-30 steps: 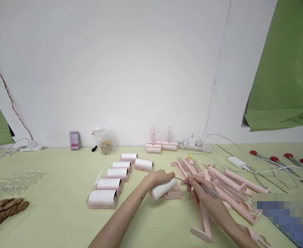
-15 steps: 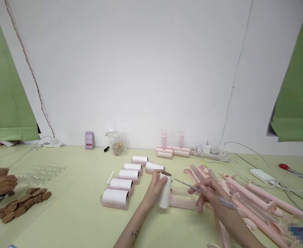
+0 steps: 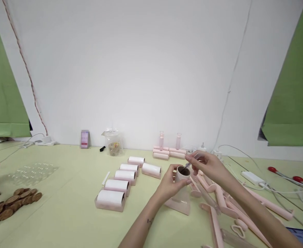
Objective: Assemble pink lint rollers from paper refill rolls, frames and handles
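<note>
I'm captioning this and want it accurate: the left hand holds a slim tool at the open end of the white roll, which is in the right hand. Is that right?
Not quite: the hands are swapped. The head view shows the left hand holding the white roll and the right hand holding the slim tool at its open end.

A clear plastic bag stands by the white wall, right of a small black object. Round brown discs lie piled near a clear, bubbled plastic sheet; green fabric curtains hang at either side.
</note>
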A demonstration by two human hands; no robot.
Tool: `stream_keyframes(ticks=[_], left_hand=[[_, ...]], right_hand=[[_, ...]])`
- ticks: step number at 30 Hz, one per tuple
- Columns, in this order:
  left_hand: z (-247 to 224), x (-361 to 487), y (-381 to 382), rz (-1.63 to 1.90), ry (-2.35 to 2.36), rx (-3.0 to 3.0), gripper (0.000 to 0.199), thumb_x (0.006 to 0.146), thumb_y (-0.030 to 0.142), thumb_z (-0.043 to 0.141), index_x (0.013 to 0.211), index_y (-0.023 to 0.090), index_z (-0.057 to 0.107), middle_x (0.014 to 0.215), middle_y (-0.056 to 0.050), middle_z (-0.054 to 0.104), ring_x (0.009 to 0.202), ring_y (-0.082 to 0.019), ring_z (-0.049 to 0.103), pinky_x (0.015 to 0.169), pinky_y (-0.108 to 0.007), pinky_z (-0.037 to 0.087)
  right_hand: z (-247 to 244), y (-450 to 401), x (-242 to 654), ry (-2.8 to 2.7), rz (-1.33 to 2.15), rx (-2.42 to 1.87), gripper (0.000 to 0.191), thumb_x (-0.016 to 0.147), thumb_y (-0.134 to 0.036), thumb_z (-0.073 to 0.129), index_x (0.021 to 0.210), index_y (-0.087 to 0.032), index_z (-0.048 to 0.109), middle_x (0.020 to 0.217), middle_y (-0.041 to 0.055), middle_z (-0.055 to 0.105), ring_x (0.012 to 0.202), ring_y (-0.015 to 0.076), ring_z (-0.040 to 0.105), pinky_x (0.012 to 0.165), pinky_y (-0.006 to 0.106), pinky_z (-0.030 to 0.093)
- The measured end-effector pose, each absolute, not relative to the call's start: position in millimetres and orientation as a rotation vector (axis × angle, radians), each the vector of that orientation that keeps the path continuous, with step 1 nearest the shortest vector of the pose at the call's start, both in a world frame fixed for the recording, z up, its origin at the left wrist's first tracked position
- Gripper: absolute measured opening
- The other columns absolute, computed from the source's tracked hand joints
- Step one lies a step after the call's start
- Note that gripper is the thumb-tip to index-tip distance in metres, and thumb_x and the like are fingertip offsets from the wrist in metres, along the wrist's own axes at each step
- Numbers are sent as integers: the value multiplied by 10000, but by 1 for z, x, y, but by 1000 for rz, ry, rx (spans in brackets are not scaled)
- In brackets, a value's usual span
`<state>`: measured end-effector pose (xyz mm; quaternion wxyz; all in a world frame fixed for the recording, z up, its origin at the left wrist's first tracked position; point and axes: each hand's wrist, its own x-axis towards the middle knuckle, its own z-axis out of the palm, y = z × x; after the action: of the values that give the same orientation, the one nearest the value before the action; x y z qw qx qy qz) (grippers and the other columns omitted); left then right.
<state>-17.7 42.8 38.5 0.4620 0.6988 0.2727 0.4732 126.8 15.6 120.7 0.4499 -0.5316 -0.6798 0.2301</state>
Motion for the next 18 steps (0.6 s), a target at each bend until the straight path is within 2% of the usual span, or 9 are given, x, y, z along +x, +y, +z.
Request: stream_keyframes(ticks=[3,8,11,13,15,18], left_hand=[[22,-18,44,1207,653,1603,420,687,346,637,1023,198,434,1042,-43,543,915,-177,526,780,-291,408],[13,-20,40,1250,601,1536,371,706,325,619,993,190,426,1013,-46,547,917,-163,529,774,-275,407],[13,-16,38,1254,576,1526,369,691,311,632,974,189,428,993,-41,554,926,-167,527,783,-275,407],[15,-15,36,1265,571,1529,385,694,307,630,999,193,425,1014,-43,547,929,-169,526,790,-279,407],[20,-17,34,1277,603,1591,402,710,305,616,1051,200,429,1059,-47,532,945,-172,518,816,-287,396],[32,-26,31,1246,645,1858,434,739,308,589,1138,230,436,1126,-47,496,1023,-191,470,885,-303,353]], right_hand=[[111,18,122,-1774,589,-1283,252,799,-436,451,727,-200,503,605,-12,560,563,148,566,572,270,432],[84,22,112,-1911,304,-1471,162,697,-345,553,626,-212,612,749,32,543,670,193,539,617,329,423],[84,20,109,-1917,394,-1467,101,661,-279,582,627,-220,657,874,57,578,799,234,560,706,368,431],[94,14,110,-1892,435,-1451,117,689,-301,572,684,-215,650,945,63,593,860,239,559,759,377,429],[106,2,113,-1764,437,-1340,173,766,-345,501,747,-209,606,912,58,602,856,218,559,777,370,433],[120,-21,124,-1360,307,-1029,172,852,-347,393,806,-229,510,756,15,563,737,170,549,721,332,456]])
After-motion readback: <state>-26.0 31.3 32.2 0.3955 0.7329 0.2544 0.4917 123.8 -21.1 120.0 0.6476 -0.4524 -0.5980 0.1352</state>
